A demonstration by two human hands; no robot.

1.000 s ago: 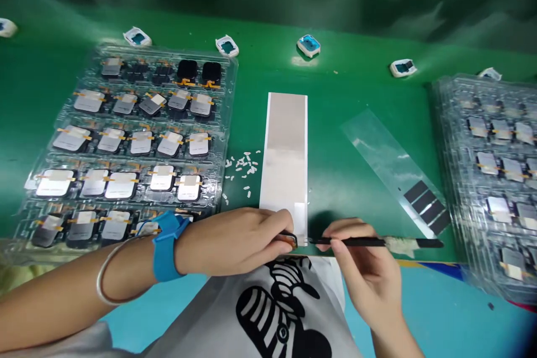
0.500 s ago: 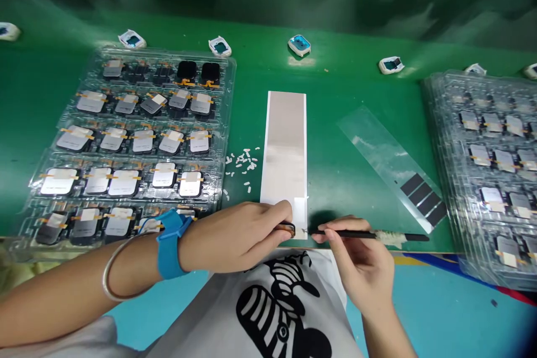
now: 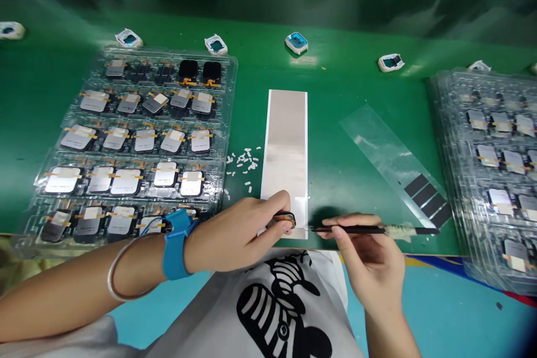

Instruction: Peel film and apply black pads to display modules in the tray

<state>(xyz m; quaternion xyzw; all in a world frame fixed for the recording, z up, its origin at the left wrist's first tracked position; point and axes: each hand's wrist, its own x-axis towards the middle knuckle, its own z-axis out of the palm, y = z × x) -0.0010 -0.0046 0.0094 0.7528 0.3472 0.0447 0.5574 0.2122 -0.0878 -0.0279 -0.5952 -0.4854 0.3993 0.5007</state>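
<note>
Since the earlier frame the left hand (image 3: 239, 233) has risen slightly, pinching a small dark-framed part (image 3: 285, 220) over the silver-faced strip (image 3: 286, 162), while the right hand (image 3: 369, 251) pinches black tweezers (image 3: 348, 230) at the part's 3 o'clock, tip not yet touching.

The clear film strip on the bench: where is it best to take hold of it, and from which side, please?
Probably pinch the bare upper end of the clear film strip, coming from above at its far edge. It lies flat and thin on the green bench, so an edge gives the easiest hold. The lower end carries dark rectangular patches, better left untouched.
</note>
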